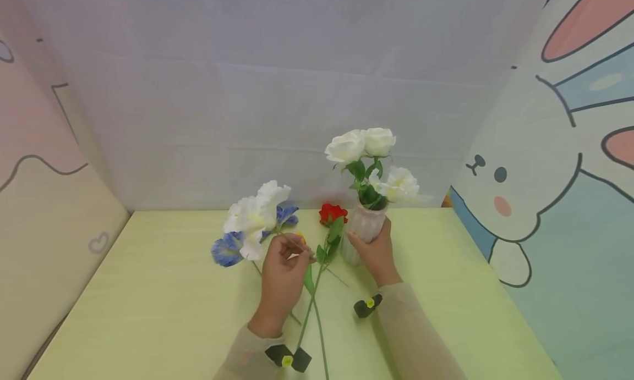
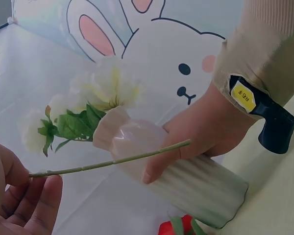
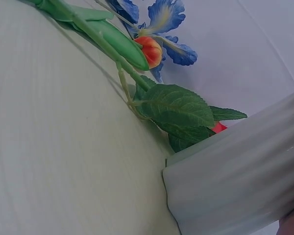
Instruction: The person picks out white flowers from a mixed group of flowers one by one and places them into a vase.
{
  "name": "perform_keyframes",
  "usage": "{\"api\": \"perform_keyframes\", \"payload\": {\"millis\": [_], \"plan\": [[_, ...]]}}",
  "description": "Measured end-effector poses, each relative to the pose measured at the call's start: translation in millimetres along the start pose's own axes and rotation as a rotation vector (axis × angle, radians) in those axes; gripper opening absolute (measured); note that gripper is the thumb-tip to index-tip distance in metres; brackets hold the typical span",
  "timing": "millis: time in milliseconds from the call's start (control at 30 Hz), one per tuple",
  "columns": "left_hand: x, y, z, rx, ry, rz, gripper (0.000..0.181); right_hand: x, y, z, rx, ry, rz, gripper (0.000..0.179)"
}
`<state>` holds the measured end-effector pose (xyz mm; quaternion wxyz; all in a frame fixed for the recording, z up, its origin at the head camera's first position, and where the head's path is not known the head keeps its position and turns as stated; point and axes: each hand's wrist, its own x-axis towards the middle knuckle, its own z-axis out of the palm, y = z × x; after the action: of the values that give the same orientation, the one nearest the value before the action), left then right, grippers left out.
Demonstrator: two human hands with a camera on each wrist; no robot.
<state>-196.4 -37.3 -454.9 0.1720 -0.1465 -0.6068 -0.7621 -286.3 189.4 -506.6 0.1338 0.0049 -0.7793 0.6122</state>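
My left hand (image 1: 283,273) pinches the thin green stem (image 2: 112,162) of a white ruffled flower (image 1: 255,218) between thumb and fingers. The bloom is to the left of that hand, and the stem's bare end points toward the vase, overlapping it in the left wrist view. With my right hand (image 1: 380,257) I grip a pale ribbed vase (image 1: 366,224) around its side. Two white roses (image 1: 346,147) and a white ruffled flower (image 1: 398,185) stand in the vase among green leaves (image 2: 73,125). The lower stems inside are hidden by the vase wall.
Left of the vase lie a red rose (image 1: 333,214) with a leafy stem, blue irises (image 1: 228,249) and an orange tulip (image 3: 151,52). Their stems cross on the pale yellow table (image 1: 163,297). A white backdrop stands behind, and a rabbit-printed panel (image 1: 535,204) is at the right.
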Motion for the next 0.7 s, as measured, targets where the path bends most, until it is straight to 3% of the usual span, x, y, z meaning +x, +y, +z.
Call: {"api": "perform_keyframes", "payload": {"millis": [200,433,567,700], "plan": [[9.4,1.9,6.4,-0.052,0.013,0.059,0.028,1.4,6,1,-0.010,0.019,-0.014,0.091],[21.3,1.6,7.8,-0.038,0.024,0.171,0.013,2.0,5,4,-0.004,0.007,-0.027,0.089],[26.4,4.5,10.4,-0.045,0.022,0.232,0.011,2.7,4,3,0.002,0.004,-0.003,0.091],[32.6,8.1,14.5,-0.058,0.036,0.246,0.012,3.2,4,1,0.010,-0.009,0.036,0.092]]}}
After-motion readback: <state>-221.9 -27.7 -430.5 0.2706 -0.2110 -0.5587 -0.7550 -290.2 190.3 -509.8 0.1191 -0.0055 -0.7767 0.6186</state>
